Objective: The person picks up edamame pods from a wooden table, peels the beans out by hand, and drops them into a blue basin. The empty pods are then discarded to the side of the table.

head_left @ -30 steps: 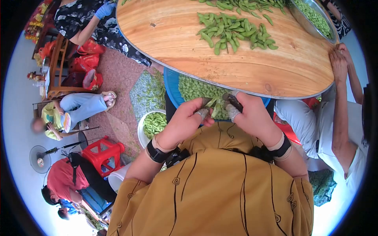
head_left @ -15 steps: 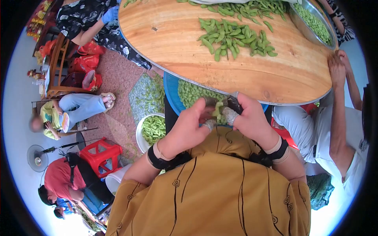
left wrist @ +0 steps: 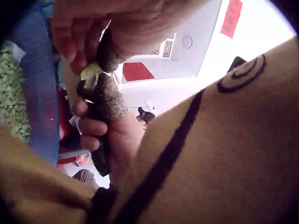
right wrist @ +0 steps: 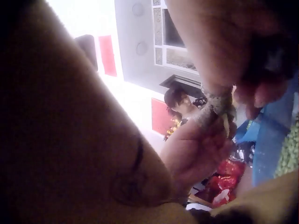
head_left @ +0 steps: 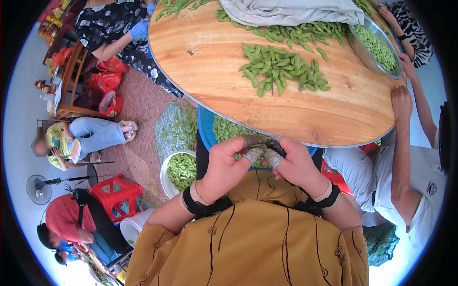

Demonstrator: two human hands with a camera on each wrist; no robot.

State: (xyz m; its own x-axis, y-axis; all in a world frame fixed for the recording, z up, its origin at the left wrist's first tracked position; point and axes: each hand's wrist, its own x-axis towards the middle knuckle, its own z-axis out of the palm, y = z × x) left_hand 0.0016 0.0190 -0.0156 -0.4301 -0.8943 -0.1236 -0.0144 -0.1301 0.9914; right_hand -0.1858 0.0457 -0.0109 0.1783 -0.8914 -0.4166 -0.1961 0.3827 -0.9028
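Note:
Over a blue basin (head_left: 204, 125) of shelled green beans (head_left: 228, 128), my left hand (head_left: 224, 162) and right hand (head_left: 298, 164) meet, thumb tips almost together. Grey speckled wraps cover both thumbs, and dark covers sit on some fingers. In the left wrist view both hands pinch a pale green bean pod (left wrist: 90, 72) between thumbs and fingers. Seen from above, those thumbs mostly hide the pod. Loose green pods (head_left: 281, 71) lie in a pile on the wooden table (head_left: 210, 86) in front of me.
A grey cloth (head_left: 291, 12) covers more pods at the far side, beside a metal bowl (head_left: 377, 47) of shelled beans. A white bowl of pods (head_left: 181, 170) stands on the floor at left, near a red stool (head_left: 116, 195). People sit around the table.
My hands have come closer together, and the pod seen between them earlier is now mostly covered. The head view has shifted, bringing in the grey cloth. A neighbour's hands have moved apart at the right.

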